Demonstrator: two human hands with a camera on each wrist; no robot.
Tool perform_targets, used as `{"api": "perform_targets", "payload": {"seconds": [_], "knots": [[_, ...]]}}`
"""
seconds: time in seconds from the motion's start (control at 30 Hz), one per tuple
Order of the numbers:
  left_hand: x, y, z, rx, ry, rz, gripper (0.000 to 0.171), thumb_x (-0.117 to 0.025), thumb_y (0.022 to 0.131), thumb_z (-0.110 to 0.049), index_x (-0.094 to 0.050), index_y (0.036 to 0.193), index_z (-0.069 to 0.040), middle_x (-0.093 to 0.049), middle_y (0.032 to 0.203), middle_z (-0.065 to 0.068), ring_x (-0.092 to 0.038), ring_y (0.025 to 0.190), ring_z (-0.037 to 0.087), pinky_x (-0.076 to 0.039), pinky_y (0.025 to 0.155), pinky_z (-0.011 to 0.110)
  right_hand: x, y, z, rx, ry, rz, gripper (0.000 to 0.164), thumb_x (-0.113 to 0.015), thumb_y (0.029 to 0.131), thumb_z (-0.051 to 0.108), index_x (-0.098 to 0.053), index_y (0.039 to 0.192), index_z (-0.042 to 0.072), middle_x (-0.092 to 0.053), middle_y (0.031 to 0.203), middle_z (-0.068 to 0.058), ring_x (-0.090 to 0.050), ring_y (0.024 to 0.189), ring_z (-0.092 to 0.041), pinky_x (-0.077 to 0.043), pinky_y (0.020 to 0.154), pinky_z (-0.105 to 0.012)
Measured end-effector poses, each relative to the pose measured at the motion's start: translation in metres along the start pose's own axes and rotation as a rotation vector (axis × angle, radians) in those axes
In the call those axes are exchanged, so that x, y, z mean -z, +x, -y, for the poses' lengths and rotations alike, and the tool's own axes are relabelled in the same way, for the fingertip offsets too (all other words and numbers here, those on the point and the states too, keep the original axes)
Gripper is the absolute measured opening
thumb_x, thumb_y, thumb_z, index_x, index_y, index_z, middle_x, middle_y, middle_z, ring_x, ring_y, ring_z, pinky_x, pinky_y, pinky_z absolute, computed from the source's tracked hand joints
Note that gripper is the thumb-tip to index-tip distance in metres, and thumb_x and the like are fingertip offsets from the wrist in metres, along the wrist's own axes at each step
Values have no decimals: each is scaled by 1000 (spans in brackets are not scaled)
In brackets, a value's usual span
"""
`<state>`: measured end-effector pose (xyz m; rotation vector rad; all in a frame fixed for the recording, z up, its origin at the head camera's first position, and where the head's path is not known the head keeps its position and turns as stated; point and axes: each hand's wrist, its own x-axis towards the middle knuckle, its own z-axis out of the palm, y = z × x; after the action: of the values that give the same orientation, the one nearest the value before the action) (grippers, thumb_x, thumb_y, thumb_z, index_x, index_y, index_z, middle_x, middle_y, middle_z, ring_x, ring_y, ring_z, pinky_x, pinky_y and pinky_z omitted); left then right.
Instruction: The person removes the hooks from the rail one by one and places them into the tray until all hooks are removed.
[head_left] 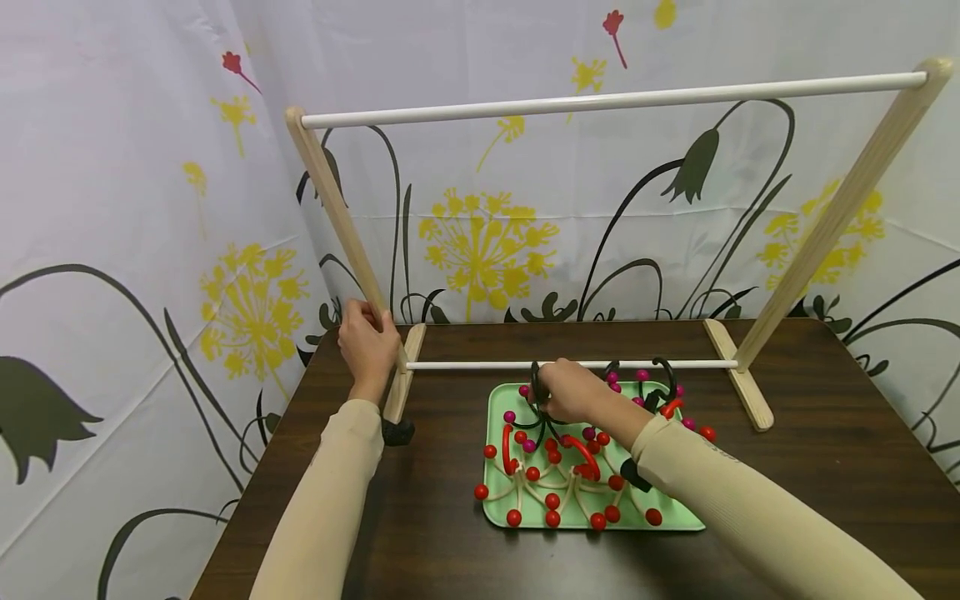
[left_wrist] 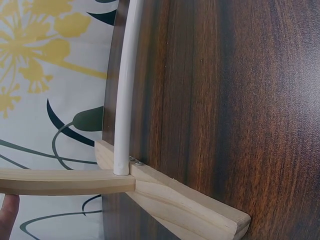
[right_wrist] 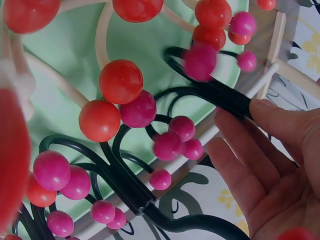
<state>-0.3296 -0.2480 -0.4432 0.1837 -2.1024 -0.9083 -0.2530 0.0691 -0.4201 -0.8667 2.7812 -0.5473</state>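
My left hand (head_left: 369, 342) grips the left wooden upright (head_left: 337, 200) of a stand, low down near its foot (head_left: 397, 392); in the left wrist view only a fingertip (left_wrist: 9, 212) shows beneath that upright. My right hand (head_left: 573, 392) is over the back left of a green tray (head_left: 501, 397). Thumb and fingers pinch the black stem of a multi-armed hook (right_wrist: 225, 97) with magenta balls on its curved arm ends. Its hooked top (head_left: 536, 383) rises beside the fingers in the head view.
More black hooks with magenta balls (right_wrist: 125, 185) lie on the tray, alongside cream-armed ones with red balls (head_left: 517, 483) and red hooks. A white top rod (head_left: 615, 102) and a lower rod (head_left: 480, 366) join the stand's uprights. Behind the brown table (head_left: 420, 500) hangs a flowered curtain (head_left: 480, 50).
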Motion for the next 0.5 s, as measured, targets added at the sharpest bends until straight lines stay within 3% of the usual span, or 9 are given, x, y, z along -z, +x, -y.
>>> {"api": "perform_targets", "payload": {"seconds": [0.27,0.37,0.5], "knots": [[1,0,-2,8,-2,11,19,-68,85,-13,-55,93,-1,-56,84,16,-56,74,38,-43,69,54,6,-8,2,-17,-45,-4,10,-75,82,6,-72,75,12,-65,70,5,-62,72,-15,-51,69,-34],[1,0,-2,7,-5,15,19,-68,85,-13,-55,93,-1,-56,85,16,-57,75,38,-43,69,54,14,-15,5,-11,-46,-26,8,-71,83,2,-76,82,8,-70,79,-2,-66,75,-19,-52,68,-34],[0,1,0,3,-4,12,20,-68,85,-13,-55,93,-1,-56,84,16,-56,75,37,-43,69,54,27,-24,7,-12,-37,-35,17,-65,84,-2,-78,92,6,-73,90,-7,-67,78,-22,-53,68,-34]]}}
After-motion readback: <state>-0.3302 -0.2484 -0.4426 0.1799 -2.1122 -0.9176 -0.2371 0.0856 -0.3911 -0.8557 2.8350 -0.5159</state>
